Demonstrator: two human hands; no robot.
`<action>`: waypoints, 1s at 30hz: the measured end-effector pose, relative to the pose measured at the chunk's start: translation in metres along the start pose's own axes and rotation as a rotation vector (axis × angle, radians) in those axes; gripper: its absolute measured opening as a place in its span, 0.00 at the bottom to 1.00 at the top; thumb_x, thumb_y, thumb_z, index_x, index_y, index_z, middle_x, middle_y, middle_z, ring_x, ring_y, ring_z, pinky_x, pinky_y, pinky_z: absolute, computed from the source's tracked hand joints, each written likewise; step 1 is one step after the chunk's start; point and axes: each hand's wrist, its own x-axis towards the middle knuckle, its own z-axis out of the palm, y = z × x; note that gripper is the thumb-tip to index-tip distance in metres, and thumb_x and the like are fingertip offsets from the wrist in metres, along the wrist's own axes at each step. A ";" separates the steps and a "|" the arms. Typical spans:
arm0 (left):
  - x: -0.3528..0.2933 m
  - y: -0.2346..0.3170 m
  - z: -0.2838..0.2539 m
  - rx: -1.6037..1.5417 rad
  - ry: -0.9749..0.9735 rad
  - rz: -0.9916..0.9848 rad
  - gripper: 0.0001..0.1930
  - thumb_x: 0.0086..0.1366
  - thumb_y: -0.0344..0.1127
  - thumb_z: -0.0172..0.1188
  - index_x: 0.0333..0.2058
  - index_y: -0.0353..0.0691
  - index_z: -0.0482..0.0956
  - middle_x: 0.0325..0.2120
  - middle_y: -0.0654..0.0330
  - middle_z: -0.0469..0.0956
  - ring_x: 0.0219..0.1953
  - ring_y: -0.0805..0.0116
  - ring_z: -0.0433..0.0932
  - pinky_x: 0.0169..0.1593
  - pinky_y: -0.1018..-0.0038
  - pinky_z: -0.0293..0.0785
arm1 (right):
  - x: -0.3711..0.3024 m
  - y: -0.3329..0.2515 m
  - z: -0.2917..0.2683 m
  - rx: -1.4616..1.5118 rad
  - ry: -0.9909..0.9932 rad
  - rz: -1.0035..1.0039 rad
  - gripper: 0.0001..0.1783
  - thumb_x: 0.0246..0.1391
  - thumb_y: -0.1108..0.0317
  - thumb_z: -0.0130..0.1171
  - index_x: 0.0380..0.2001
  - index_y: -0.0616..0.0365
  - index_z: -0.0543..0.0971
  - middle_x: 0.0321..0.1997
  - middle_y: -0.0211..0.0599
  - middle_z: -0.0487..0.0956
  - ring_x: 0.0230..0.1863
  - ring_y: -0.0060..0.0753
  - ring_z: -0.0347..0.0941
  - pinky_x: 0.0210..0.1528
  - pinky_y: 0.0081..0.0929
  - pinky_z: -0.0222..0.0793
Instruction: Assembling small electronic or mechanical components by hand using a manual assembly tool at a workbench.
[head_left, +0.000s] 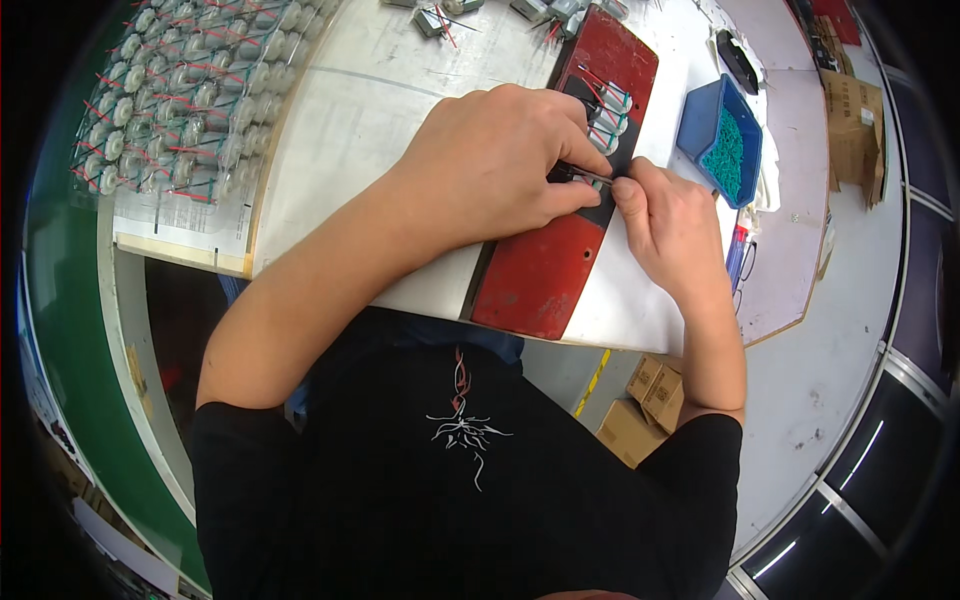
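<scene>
Left hand (505, 150) and right hand (675, 220) close together over red-and-black bar (535, 285).
Right pinches slim metallic piece (602, 179); left thumb and forefinger narrowly apart, hold unclear. Silver motors (608, 122) sit on bar just beyond left hand, the nearer; bar's long axis runs away, leaning right.

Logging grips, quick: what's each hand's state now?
Left hand: fingers curled over the red-and-black fixture; grip can't be told.
Right hand: closed, pinching a slim metal piece.
</scene>
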 end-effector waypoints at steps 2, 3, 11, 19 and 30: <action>0.001 0.001 -0.002 0.010 -0.022 -0.025 0.11 0.58 0.44 0.70 0.38 0.52 0.92 0.37 0.67 0.84 0.40 0.61 0.85 0.43 0.63 0.82 | 0.001 0.000 0.002 -0.053 0.006 0.021 0.21 0.72 0.58 0.51 0.27 0.63 0.75 0.23 0.54 0.74 0.25 0.60 0.71 0.30 0.47 0.66; 0.002 0.002 -0.003 0.020 -0.033 -0.030 0.11 0.58 0.44 0.70 0.38 0.52 0.92 0.37 0.67 0.84 0.40 0.61 0.85 0.43 0.63 0.82 | 0.001 0.000 0.002 -0.048 -0.013 0.034 0.22 0.73 0.58 0.49 0.27 0.63 0.75 0.22 0.54 0.74 0.25 0.62 0.71 0.30 0.48 0.66; 0.002 0.001 -0.003 0.019 -0.049 -0.021 0.11 0.58 0.44 0.71 0.38 0.51 0.92 0.37 0.65 0.84 0.40 0.59 0.85 0.43 0.62 0.83 | 0.005 0.004 0.001 0.019 -0.119 0.038 0.25 0.75 0.57 0.44 0.27 0.64 0.75 0.20 0.55 0.74 0.26 0.64 0.73 0.30 0.52 0.66; 0.001 -0.002 0.002 0.001 -0.016 0.008 0.10 0.58 0.42 0.71 0.37 0.49 0.91 0.37 0.63 0.84 0.39 0.58 0.85 0.43 0.62 0.83 | 0.000 0.001 0.008 -0.011 -0.026 0.047 0.24 0.75 0.58 0.43 0.27 0.64 0.75 0.19 0.56 0.73 0.25 0.65 0.72 0.30 0.53 0.67; 0.003 -0.007 0.008 -0.084 0.056 0.092 0.11 0.55 0.34 0.70 0.38 0.40 0.89 0.30 0.57 0.80 0.30 0.58 0.80 0.35 0.67 0.75 | 0.005 -0.003 0.004 -0.089 -0.122 0.057 0.25 0.75 0.58 0.44 0.27 0.64 0.76 0.20 0.59 0.74 0.25 0.67 0.72 0.30 0.54 0.67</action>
